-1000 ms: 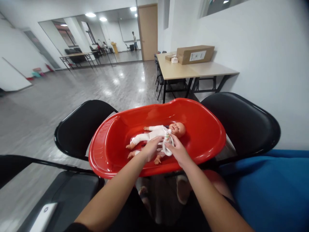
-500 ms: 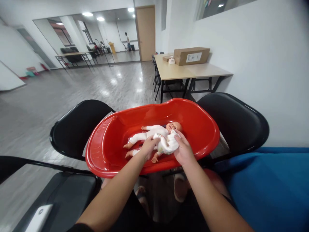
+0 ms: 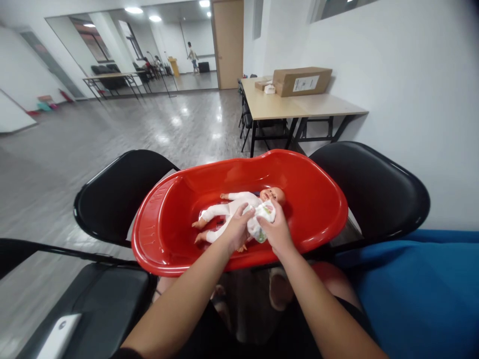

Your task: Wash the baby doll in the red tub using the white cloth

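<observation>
Now | red tub holds doll | both hands on doll

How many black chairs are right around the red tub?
3: one chair back behind the red tub on the left, one chair back behind it on the right, and a seat at lower left. Others may be hidden.

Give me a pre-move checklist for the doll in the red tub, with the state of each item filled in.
1. Doll lies inside the red tub, face up: ok.
2. Left hand rests on the doll's body: ok.
3. Right hand grips the white cloth at the doll's chest: ok.
4. Doll's head uncovered: ok.
5. Tub sits steady across the black chairs: cannot tell, its underside is hidden.
6. Tub dry: cannot tell.
</observation>
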`<state>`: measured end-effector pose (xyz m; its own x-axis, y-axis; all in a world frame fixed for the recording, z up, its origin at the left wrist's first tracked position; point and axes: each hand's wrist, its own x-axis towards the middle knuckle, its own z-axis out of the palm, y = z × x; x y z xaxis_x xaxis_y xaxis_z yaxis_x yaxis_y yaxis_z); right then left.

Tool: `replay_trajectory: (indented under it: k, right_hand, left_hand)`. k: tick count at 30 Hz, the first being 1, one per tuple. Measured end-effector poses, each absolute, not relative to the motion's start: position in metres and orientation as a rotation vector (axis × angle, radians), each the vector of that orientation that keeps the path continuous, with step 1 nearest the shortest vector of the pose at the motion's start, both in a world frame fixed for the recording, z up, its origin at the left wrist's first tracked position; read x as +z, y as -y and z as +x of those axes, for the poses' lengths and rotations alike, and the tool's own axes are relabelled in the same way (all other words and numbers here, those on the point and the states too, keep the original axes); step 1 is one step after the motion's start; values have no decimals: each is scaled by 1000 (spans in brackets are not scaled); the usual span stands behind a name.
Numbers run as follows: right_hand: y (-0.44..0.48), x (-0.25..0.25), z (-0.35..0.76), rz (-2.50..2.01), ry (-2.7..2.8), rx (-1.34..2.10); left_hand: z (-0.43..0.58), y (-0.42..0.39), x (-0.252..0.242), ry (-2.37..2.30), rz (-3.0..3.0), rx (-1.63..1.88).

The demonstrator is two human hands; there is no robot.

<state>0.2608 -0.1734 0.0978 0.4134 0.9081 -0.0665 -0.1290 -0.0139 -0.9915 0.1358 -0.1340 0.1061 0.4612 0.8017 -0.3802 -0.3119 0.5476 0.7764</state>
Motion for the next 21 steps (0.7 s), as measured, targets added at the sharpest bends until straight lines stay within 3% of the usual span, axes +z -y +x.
replay_trajectory:
  k: [5,13,21]
  right_hand:
    - [173,98,264,-1476,929,750]
    - [168,94,266,-1203,499,1396]
    - [169,95,297,-1204,391,1265]
  left_hand:
    - [140,139,116,-713,600,880]
    - [139,137,114,-793,656,936]
    - [135,111,99,-1126,1216,651]
